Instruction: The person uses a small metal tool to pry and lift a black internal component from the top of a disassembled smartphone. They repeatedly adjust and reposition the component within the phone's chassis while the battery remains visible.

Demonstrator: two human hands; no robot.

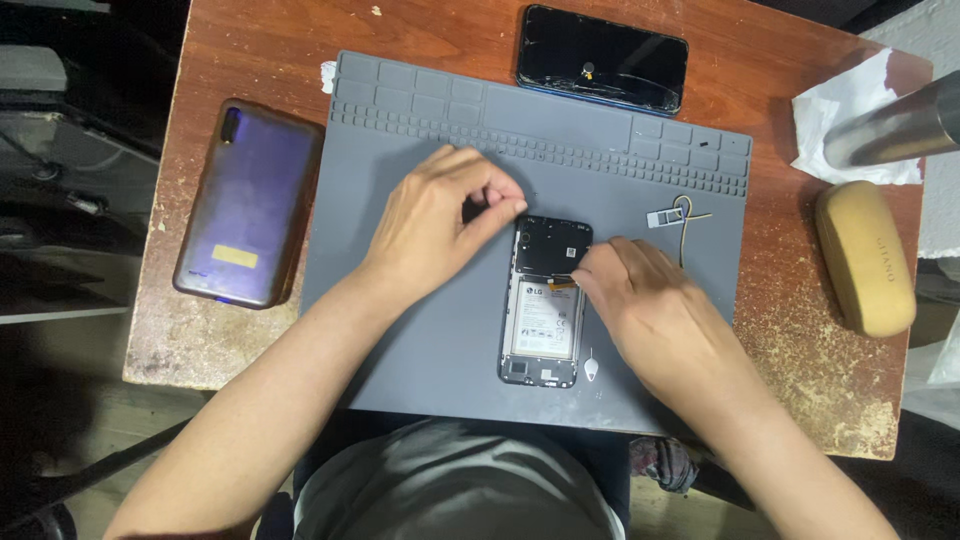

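Observation:
An opened phone (541, 310) with its back cover off lies on a grey work mat (420, 300), its white battery showing. My left hand (440, 220) hovers at the phone's upper left corner, thumb and forefinger pinched on a small dark part that I cannot make out. My right hand (650, 305) rests on the mat at the phone's right side, its fingertips touching the phone's middle by an orange strip.
A purple phone back cover (248, 205) lies left of the mat. A black phone (602, 58) sits at the far edge. A small tray and wire tool (678, 215), a pick (592, 371), tan case (865, 257), tissue (835, 110) and metal cylinder (895, 128) lie right.

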